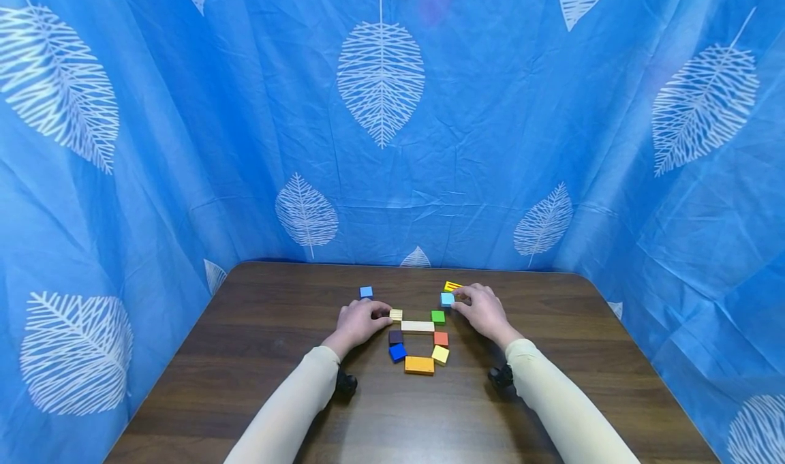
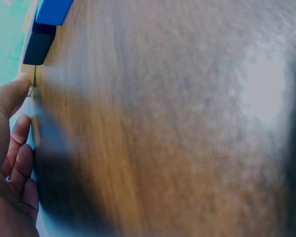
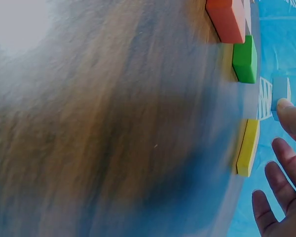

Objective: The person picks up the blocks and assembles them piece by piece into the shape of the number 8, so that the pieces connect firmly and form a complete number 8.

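Observation:
My left hand (image 1: 360, 322) pinches a small natural-wood block (image 1: 396, 315) at the upper left of a ring of toy blocks. In the left wrist view the thumb (image 2: 17, 94) presses on that block's side. My right hand (image 1: 483, 311) grips a light blue block (image 1: 447, 300) between thumb and fingers. The right wrist view shows this light blue block (image 3: 280, 91) raised off the table, above and beyond the green block (image 3: 245, 60). A pale plank (image 1: 418, 327) lies between the two hands, beside the green block (image 1: 438, 317).
Nearer me, the ring has a dark block (image 1: 395, 338), blue block (image 1: 398, 353), orange plank (image 1: 420, 365), yellow block (image 1: 440, 355) and red-orange block (image 1: 441, 339). Behind my hands lie another blue block (image 1: 366, 291) and a striped yellow block (image 1: 452, 286). A blue curtain (image 1: 466, 123) hangs behind the wooden table (image 1: 245, 355).

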Demonstrator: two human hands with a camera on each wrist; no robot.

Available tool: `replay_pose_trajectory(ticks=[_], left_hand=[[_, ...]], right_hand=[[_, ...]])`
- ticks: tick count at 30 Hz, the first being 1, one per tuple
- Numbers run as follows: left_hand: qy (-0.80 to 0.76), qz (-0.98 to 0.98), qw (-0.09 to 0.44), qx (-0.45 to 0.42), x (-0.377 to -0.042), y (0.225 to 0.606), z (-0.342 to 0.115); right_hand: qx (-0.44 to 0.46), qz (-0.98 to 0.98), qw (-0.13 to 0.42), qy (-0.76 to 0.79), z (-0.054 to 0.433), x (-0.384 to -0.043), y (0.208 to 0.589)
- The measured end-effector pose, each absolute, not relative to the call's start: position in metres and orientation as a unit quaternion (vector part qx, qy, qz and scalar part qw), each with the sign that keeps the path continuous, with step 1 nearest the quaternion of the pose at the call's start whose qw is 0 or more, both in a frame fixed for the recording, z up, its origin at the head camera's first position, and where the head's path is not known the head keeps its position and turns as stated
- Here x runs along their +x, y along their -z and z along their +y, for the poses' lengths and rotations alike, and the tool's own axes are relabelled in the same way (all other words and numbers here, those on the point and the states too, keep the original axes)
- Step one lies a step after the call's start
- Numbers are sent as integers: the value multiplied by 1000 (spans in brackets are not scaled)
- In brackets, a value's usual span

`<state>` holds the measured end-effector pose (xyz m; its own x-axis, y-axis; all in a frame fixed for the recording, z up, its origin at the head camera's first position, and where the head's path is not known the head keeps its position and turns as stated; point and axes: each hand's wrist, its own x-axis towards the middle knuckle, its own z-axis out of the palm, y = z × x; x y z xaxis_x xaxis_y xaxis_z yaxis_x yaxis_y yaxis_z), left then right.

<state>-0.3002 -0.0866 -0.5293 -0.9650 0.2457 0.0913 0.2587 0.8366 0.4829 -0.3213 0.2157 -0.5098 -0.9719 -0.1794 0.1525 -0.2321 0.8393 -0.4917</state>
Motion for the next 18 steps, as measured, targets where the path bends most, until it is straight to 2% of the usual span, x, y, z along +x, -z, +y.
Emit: replay_pose_trajectory(ticks=[18], left_hand=[[258, -958, 14, -122, -300, 532, -86]], right_hand=[[154, -971, 30, -182, 200, -339, 505]])
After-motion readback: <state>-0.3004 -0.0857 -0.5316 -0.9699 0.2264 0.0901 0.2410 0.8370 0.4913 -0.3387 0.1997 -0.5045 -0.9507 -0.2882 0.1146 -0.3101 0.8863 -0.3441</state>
